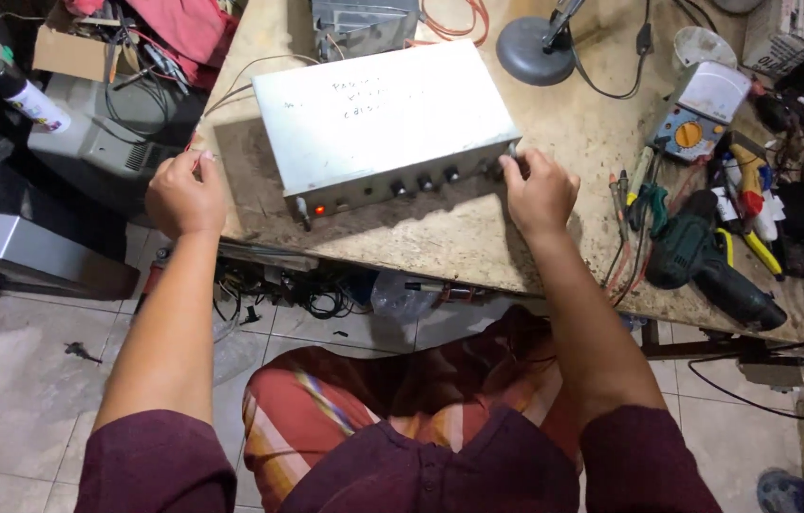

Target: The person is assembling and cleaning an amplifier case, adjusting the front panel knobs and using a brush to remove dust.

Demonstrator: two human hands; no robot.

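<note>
Head view: right hand [539, 190] at amplifier [383, 119] corner.

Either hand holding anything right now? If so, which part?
The right hand pinches the rightmost knob on the grey metal box's front panel. The left hand is fisted at the workbench corner; any hold cannot be told.

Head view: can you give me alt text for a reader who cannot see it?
A person's right hand grips a knob on the front of a grey metal box on a workbench. The left hand rests at the bench's left edge; a green drill lies right.
</note>
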